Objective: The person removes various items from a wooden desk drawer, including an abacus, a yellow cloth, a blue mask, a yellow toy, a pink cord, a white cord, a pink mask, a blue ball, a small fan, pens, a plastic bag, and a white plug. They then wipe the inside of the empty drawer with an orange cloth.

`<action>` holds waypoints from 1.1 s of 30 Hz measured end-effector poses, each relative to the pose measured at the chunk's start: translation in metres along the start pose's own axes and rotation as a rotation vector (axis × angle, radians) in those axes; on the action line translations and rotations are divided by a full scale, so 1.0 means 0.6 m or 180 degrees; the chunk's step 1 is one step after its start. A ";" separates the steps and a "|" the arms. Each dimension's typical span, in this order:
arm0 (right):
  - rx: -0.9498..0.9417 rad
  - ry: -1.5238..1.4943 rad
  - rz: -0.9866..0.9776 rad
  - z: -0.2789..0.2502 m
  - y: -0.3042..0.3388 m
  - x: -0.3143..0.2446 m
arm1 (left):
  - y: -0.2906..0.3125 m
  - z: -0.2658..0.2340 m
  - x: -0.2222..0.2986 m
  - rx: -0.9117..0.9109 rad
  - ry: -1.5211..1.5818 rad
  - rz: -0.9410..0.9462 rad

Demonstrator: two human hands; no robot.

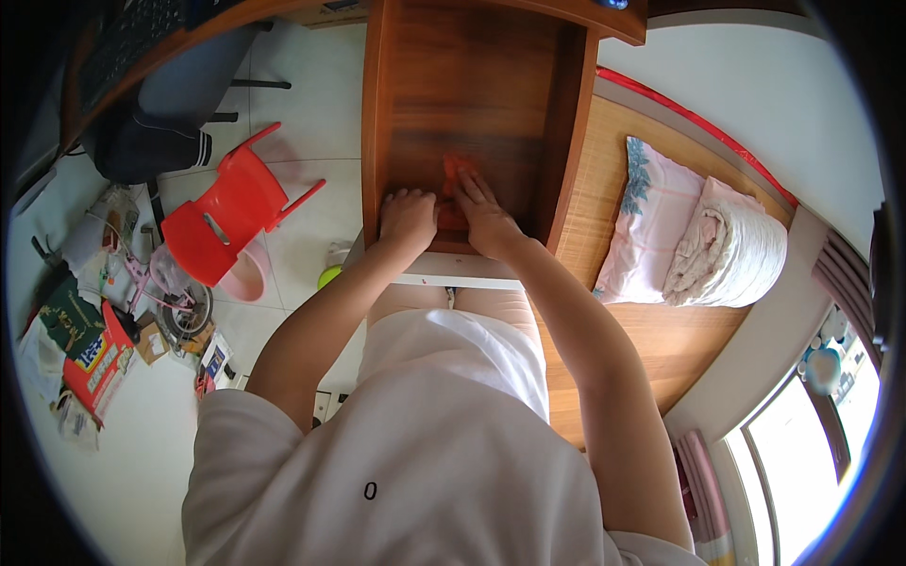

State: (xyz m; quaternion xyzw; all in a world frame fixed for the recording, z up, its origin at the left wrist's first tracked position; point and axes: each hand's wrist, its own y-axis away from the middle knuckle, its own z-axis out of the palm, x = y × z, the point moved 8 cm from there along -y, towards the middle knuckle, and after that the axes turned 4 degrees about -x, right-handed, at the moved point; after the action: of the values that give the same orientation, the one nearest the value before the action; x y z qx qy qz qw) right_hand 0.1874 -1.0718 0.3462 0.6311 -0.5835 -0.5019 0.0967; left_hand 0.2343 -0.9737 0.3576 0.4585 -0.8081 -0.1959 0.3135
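Observation:
Both hands reach into a pulled-out brown wooden drawer (472,99), close to its front end. My left hand (410,217) is closed by the left side wall, its fingers curled downward; whatever is in them is hidden. My right hand (487,219) lies with fingers stretched forward, pressing on a soft, crumpled red-orange thing (455,168) on the drawer bottom. It looks like thin cloth or plastic, but I cannot tell which. More red shows between the two hands. The drawer's pale front edge (458,271) is just in front of my thighs.
A red plastic chair (222,222) and a pink basin (247,274) stand on the left floor. Farther left are a small bicycle (184,307) and cluttered bags and boxes. To the right, a wooden bed surface (613,349) holds a pillow (637,236) and a rolled quilt (731,250).

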 end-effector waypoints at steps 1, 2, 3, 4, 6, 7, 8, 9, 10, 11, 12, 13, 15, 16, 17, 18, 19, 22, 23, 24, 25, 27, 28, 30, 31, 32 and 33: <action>-0.0138 -0.0243 -0.0094 0.008 0.005 -0.002 | 0.002 0.002 0.001 -0.0087 0.0033 -0.0022; -0.0131 -0.0381 -0.0097 0.008 0.011 -0.001 | 0.003 0.004 0.001 -0.0168 0.0070 -0.0049; -0.0125 -0.0519 -0.0101 0.007 0.016 -0.001 | 0.004 0.006 0.001 -0.0249 0.0107 -0.0076; -0.0120 -0.0656 -0.0105 0.006 0.020 0.000 | 0.004 0.009 -0.002 -0.0295 0.0214 -0.0129; -0.0229 -0.0571 0.0211 -0.009 0.029 0.005 | 0.001 0.018 -0.010 -0.0389 0.0440 -0.0242; -0.0284 -0.0527 0.0369 -0.013 0.032 0.009 | -0.002 0.024 -0.011 -0.0484 0.0515 -0.0253; -0.0383 -0.0407 0.0704 -0.010 0.034 0.025 | -0.005 0.026 -0.010 -0.0580 0.0595 -0.0263; -0.0481 -0.0284 0.1040 -0.007 0.036 0.043 | -0.008 0.027 -0.008 -0.0675 0.0675 -0.0273; -0.0578 -0.0160 0.1375 -0.004 0.041 0.060 | -0.013 0.030 -0.002 -0.0795 0.0665 -0.0218; -0.0551 -0.0122 0.1405 -0.003 0.042 0.066 | -0.018 0.028 0.008 -0.0912 0.0653 -0.0169; -0.0522 -0.0083 0.1436 -0.001 0.044 0.074 | -0.023 0.029 0.018 -0.1029 0.0642 -0.0120; -0.0494 -0.0044 0.1466 0.001 0.045 0.078 | -0.030 0.032 0.026 -0.1127 0.0673 -0.0115; -0.0631 -0.0024 0.1649 0.007 0.038 0.083 | -0.040 0.043 0.038 -0.1326 0.0742 -0.0098; -0.0699 -0.0014 0.1741 0.009 0.037 0.084 | -0.036 0.045 0.039 -0.1330 0.0825 -0.0010; -0.0680 -0.0141 0.1676 0.006 0.038 0.080 | -0.033 0.045 0.041 -0.1330 0.0908 0.0084; -0.0661 -0.0269 0.1610 0.003 0.041 0.076 | -0.029 0.044 0.042 -0.1330 0.0991 0.0178; -0.0642 -0.0395 0.1542 0.000 0.046 0.070 | -0.024 0.043 0.038 -0.1373 0.0971 0.0246; -0.0196 -0.0786 0.1226 -0.029 0.069 0.033 | 0.008 -0.005 0.030 -0.1466 0.0830 0.0377; -0.0061 -0.0785 0.1089 -0.030 0.072 0.025 | 0.020 -0.022 0.030 -0.1463 0.0680 0.0389; 0.0069 -0.0783 0.0947 -0.026 0.072 0.020 | 0.031 -0.038 0.029 -0.1460 0.0531 0.0394; 0.0199 -0.0781 0.0804 -0.024 0.072 0.014 | 0.041 -0.045 0.027 -0.1457 0.0383 0.0398; 0.0270 -0.0938 0.0543 -0.028 0.070 -0.009 | 0.057 -0.049 0.026 -0.1304 -0.0631 0.0715; 0.0238 -0.0954 0.0440 -0.029 0.069 -0.022 | 0.065 -0.050 0.025 -0.1219 -0.1137 0.0868; 0.0305 -0.1039 0.0205 -0.029 0.064 -0.049 | 0.078 -0.067 0.021 -0.0612 -0.1437 0.1145; 0.0227 -0.1038 0.0231 -0.027 0.058 -0.059 | 0.083 -0.075 0.025 -0.0306 -0.1584 0.1282; 0.0153 -0.1040 0.0263 -0.028 0.050 -0.071 | 0.085 -0.079 0.029 -0.0167 -0.1733 0.1350; 0.0080 -0.1044 0.0295 -0.027 0.042 -0.081 | 0.087 -0.082 0.034 -0.0028 -0.1881 0.1420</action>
State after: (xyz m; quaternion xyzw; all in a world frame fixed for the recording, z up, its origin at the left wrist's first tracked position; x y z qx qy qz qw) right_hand 0.1922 -1.0465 0.3971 0.5143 -0.6262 -0.5858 0.0154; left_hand 0.2281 -0.9665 0.4318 0.1933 -0.9430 -0.2502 0.1035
